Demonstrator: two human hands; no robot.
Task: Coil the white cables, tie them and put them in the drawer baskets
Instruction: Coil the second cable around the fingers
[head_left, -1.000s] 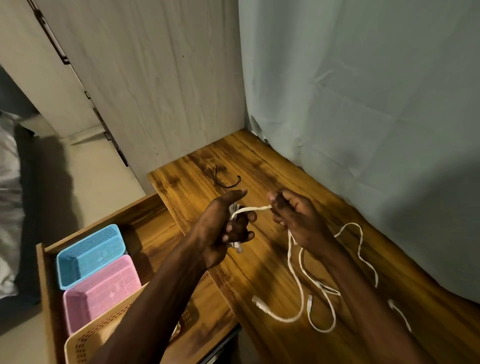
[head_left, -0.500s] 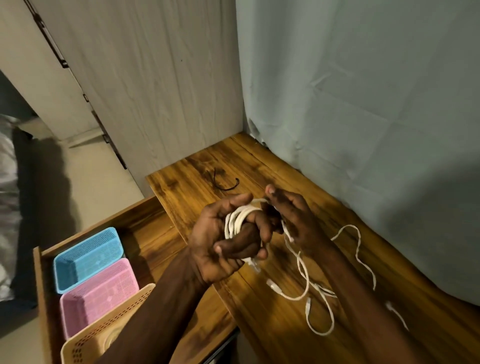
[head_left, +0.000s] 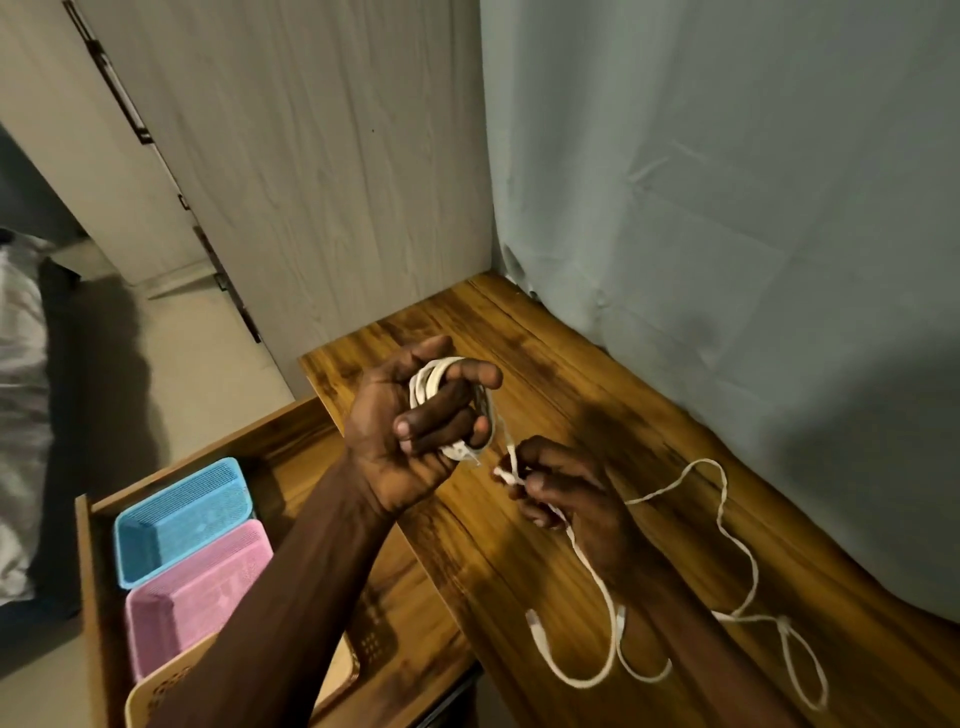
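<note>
Coil of white cable (head_left: 434, 387) gripped in left hand (head_left: 410, 431) above bench (head_left: 545, 364) | right hand (head_left: 566, 493) pinches its free length just beside | loose cable (head_left: 727, 545) lies beyond.

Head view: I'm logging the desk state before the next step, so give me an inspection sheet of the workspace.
Surface: wooden desk, bare apart from cables.
Job's things: coil wound around the left hand's fingers; blue basket, pink basket and beige basket in the open drawer; blue and pink look empty.
Clutter: nothing seen.
Grippers: left hand closed on coil; right hand pinching the cable just below the coil.
Cables: loose cable trailing across the desk, loops near the front edge.
Surroundings: curtain behind, cabinet at left.
</note>
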